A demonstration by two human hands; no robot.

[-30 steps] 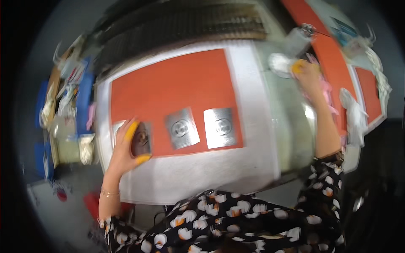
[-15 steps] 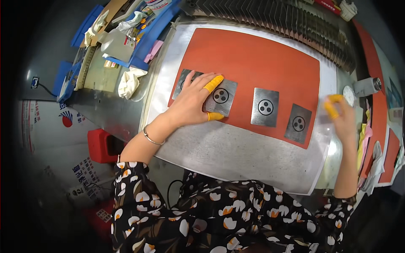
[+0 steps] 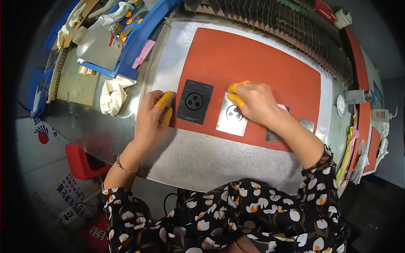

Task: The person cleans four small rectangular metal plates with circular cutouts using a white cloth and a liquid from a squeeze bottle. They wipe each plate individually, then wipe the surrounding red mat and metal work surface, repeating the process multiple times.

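My right hand (image 3: 255, 101), with yellow finger cots, is closed at the top edge of a shiny metal plate (image 3: 231, 122) bearing a circle of three dots. To its left, a darker plate (image 3: 195, 101) with the same emblem lies on the red-orange mat (image 3: 249, 55). Partly covered by my right forearm is another plate (image 3: 274, 135); a light grey plate (image 3: 307, 124) shows beyond the arm. Off the mat's left edge, my left hand (image 3: 154, 111) has its cotted thumb and finger drawn together around a thin grey edge that I cannot make out.
Behind the mat stands a rack of upright thin plates (image 3: 278, 31). On the left are a blue tray (image 3: 145, 36), a clear plastic bottle (image 3: 99, 44) and a crumpled white cloth (image 3: 113, 95). At the right lies a metal-capped bottle (image 3: 357, 97); a red stool (image 3: 80, 162) is lower left.
My left hand has lifted off the plates and drawn left beyond the mat. My right hand has come in from the right side onto the shiny plate. The view has shifted.
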